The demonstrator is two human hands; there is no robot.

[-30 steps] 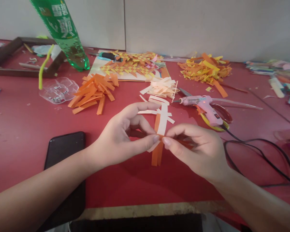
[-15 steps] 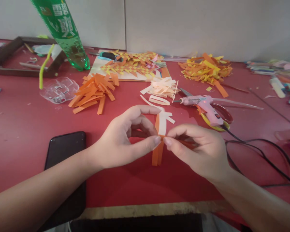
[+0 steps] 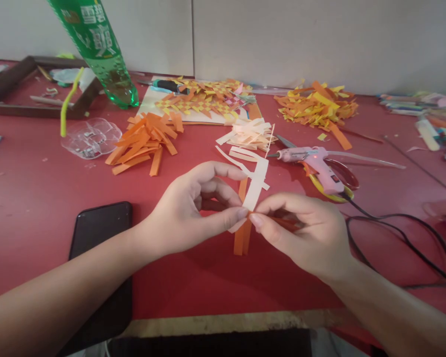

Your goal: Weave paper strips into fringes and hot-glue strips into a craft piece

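Between my two hands is a pale cream paper strip point(image 3: 257, 183), slanting up to the right, over orange paper strips point(image 3: 241, 238) that hang below my fingers. My left hand point(image 3: 204, 208) pinches the strips with thumb and fingers from the left. From the right, my right hand point(image 3: 301, 225) grips at the same crossing; an orange strip runs partly hidden under its fingers. Beyond lies a pile of cream strips point(image 3: 250, 134), with a few loose ones nearer. An orange strip pile point(image 3: 148, 139) sits to the left.
A pink glue gun point(image 3: 312, 161) with a black cord point(image 3: 405, 233) lies right. A phone point(image 3: 100, 228) lies beneath my left forearm. A green bottle point(image 3: 104, 64), clear palette point(image 3: 91, 139), dark frame point(image 3: 33, 111) and orange-yellow paper pile point(image 3: 319, 106) stand farther back.
The cream strip was straight up and folded over the orange; now it tilts right, and its lower end shows below my left thumb. My hands have barely moved.
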